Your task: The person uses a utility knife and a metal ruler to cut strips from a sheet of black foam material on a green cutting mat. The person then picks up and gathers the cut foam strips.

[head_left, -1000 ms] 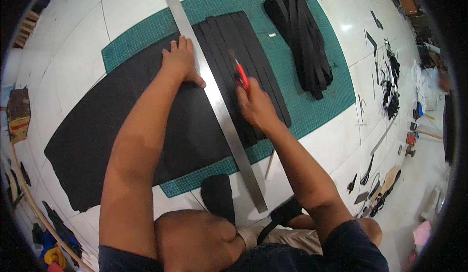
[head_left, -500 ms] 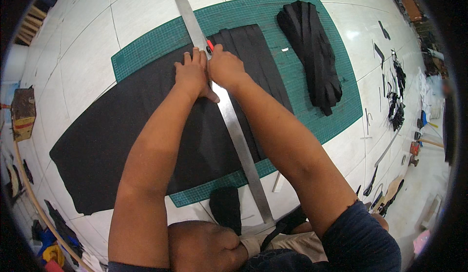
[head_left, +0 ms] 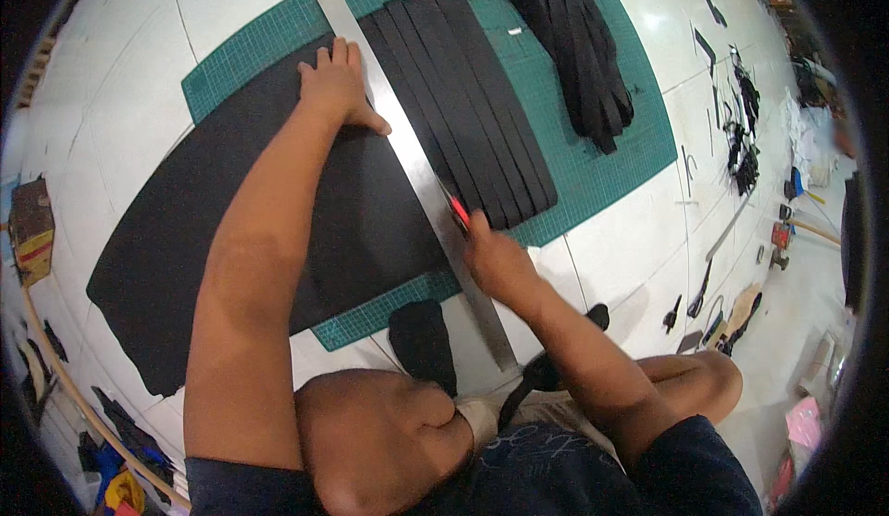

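A large black sheet (head_left: 231, 229) lies on a green cutting mat (head_left: 593, 160) on the white floor. A long metal ruler (head_left: 407, 155) runs across the sheet from the far edge toward me. My left hand (head_left: 338, 86) presses flat on the sheet against the ruler's left edge. My right hand (head_left: 495, 261) grips a red-handled knife (head_left: 457, 209) whose tip sits at the ruler's right edge near the mat's near side. Cut black strips (head_left: 472, 99) lie side by side right of the ruler.
A heap of black strips (head_left: 569, 44) rests at the mat's far right. A small black scrap (head_left: 421, 340) lies by my knee. Offcuts and tools (head_left: 741, 146) are scattered on the floor to the right. A cardboard box (head_left: 32, 229) stands at the left.
My right hand has drawn the knife down along the ruler toward me, from beside my left hand to the mat's near edge. My left hand stays pressed on the sheet.
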{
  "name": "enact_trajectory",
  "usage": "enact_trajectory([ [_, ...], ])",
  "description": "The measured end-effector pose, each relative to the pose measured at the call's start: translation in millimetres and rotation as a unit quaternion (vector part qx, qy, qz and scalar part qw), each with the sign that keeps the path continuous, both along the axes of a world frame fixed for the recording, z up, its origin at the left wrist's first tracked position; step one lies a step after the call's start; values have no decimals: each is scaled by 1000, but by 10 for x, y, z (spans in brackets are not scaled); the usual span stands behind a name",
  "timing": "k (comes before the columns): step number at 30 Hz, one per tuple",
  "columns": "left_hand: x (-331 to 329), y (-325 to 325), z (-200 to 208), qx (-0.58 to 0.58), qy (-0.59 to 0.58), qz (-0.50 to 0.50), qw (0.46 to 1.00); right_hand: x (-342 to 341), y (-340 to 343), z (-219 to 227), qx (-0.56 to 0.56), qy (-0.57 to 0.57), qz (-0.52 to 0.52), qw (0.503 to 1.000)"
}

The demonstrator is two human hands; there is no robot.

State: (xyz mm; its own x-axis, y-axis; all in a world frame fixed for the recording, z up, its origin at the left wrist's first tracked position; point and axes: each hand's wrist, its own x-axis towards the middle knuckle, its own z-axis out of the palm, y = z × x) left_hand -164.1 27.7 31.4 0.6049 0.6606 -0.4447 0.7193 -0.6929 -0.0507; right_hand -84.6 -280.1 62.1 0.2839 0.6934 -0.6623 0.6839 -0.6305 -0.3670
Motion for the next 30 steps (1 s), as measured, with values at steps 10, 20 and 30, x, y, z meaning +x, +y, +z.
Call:
enact_trajectory([
  [10,-83,37,-25,4,-1,18,1000,96,-427,648,10,-8,37,999],
  [20,101,3,94,-22,46,12,999,337,2390,-159,132,-29,-38,990],
  [30,63,11,169,-47,31,15,998,300,2859,-102,135,-33,-19,990],
])
